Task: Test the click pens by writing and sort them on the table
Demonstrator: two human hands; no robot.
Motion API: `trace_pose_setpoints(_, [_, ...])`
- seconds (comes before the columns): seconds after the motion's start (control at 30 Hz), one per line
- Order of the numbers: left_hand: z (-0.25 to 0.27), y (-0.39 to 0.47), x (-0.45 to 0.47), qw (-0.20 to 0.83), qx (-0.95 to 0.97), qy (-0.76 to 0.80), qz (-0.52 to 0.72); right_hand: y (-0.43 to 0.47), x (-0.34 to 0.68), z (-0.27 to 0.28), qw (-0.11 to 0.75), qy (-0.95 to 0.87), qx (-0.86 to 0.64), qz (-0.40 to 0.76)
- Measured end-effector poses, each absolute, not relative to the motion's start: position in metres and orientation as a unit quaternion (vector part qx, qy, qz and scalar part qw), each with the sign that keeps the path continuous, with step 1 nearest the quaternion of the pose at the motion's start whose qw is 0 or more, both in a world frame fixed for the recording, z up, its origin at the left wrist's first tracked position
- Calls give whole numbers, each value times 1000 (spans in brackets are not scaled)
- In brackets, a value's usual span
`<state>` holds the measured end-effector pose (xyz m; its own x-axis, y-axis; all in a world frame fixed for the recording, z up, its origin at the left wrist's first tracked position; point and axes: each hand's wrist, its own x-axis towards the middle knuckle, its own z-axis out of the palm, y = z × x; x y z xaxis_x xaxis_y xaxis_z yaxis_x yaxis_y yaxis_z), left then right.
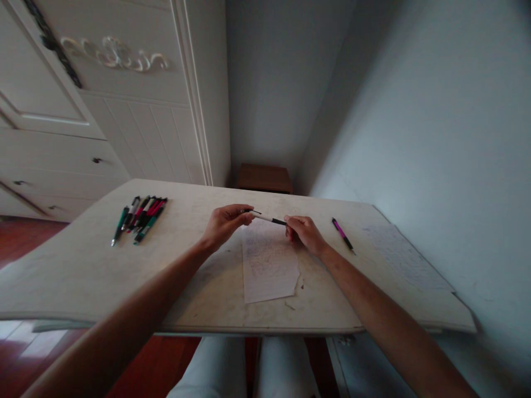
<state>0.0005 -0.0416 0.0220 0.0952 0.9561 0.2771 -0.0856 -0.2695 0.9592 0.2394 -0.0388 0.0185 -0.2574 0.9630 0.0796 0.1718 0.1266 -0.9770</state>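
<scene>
A white pen with black ends (265,218) is stretched level between my two hands, over the table. My left hand (226,224) pinches its clip end between thumb and fingers. At the other end, the fingers of my right hand (305,231) close round the dark grip, hiding the tip. Beneath the pen lies a sheet of paper (269,268) covered in handwriting, its lower right corner torn. To the right of my right hand, a purple and black pen (342,235) rests on the tabletop.
Several pens (145,215) in green, white, pink and black lie bunched on the left of the white table (199,309). Scribbled writing (398,251) shows at the right, by the wall. A white cabinet (157,127) stands at the back left, a brown wooden box (265,177) behind the table.
</scene>
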Motion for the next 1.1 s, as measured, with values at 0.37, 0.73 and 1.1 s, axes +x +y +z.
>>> trace_pose_setpoints(0.37, [38, -36, -8, 704, 242, 291, 601, -25, 249, 13, 474, -573, -449, 495])
trace_pose_setpoints(0.73, [34, -41, -7, 830, 201, 231, 466, -31, 243, 16, 465, -578, -466, 482])
trace_pose_setpoints(1.1, [30, -48, 2, 866, 171, 154, 445, -30, 243, 13, 462, -584, -474, 470])
